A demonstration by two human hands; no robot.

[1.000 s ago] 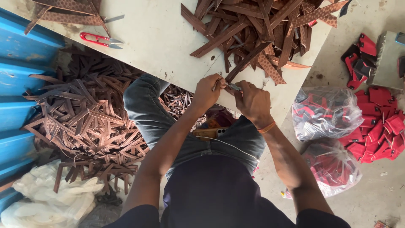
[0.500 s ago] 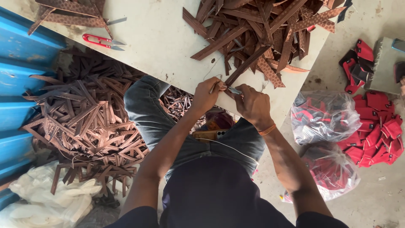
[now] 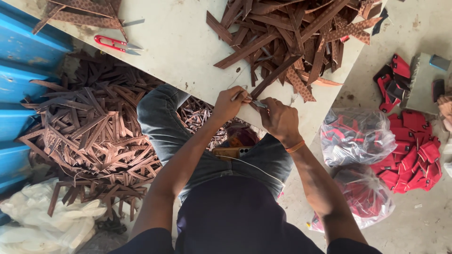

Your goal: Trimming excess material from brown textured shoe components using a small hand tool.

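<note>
My left hand pinches the near end of a long brown strip at the table's front edge. The strip slants up into a heap of brown leather strips on the white table. My right hand is closed on a small metal cutter, whose tip sits at the strip's end between both hands. An orange band circles my right wrist. I am seated, with my knees under the table edge.
Red thread snips lie on the table at left, near more patterned strips. A big pile of cut brown strips covers the floor at left, beside blue sheeting. Clear bags of red pieces and loose red pieces sit at right.
Both hands have stayed together at the table edge, shifting slightly up and right along the strip. The view drifted a little.
</note>
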